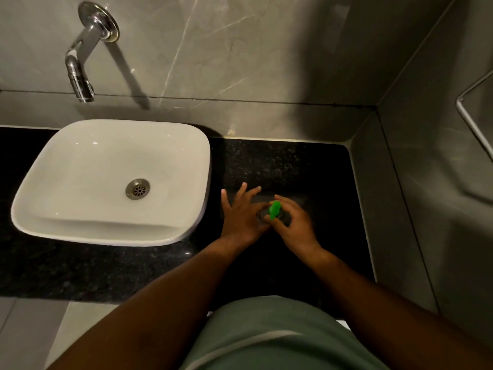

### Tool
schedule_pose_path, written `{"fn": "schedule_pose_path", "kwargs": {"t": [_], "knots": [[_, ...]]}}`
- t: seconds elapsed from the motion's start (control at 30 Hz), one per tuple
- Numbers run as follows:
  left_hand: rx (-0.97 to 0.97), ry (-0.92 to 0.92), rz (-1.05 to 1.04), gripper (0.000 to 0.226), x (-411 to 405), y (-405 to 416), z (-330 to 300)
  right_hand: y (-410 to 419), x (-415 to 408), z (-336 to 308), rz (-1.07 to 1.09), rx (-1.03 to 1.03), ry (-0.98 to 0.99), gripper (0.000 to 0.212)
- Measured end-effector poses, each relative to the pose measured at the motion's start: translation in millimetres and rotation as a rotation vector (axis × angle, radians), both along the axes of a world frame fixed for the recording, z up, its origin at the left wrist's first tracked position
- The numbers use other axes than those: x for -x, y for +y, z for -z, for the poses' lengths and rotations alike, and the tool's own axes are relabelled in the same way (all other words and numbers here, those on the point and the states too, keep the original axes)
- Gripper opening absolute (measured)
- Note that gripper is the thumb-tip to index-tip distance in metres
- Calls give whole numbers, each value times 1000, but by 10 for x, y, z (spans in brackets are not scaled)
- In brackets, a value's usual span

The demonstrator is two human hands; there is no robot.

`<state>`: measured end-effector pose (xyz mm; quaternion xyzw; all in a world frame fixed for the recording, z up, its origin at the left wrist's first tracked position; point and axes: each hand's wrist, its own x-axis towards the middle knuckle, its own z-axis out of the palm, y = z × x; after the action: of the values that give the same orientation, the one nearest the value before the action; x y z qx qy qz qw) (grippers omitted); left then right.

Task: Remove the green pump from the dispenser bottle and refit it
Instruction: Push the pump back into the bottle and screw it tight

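Observation:
A bright green pump (274, 209) sticks up from a dark, see-through dispenser bottle (285, 219) standing on the black counter, seen from straight above. My right hand (293, 225) curls around the pump, thumb and fingers pinching it. My left hand (240, 212) rests against the bottle's left side with its fingers spread; the thumb and forefinger touch the bottle's shoulder. Most of the bottle is hidden under both hands.
A white basin (112, 231) sits on the black granite counter (293, 161) to the left, under a chrome wall tap (80, 68). Grey tiled walls close in behind and on the right, where a glass shelf edge (472, 121) juts out.

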<state>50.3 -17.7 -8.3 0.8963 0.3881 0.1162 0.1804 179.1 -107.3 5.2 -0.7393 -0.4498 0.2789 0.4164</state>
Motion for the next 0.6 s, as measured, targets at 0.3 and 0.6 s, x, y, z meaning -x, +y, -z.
{"fn": "schedule_pose_path", "kwargs": {"t": [0.3,0.6], "knots": [[40,-21,-34,70,57,-58,165,-160,-116,-221,50,83,58,32],[52,-47,1,65,53,2,147,-35,24,-836,-19,253,-270,36]]}}
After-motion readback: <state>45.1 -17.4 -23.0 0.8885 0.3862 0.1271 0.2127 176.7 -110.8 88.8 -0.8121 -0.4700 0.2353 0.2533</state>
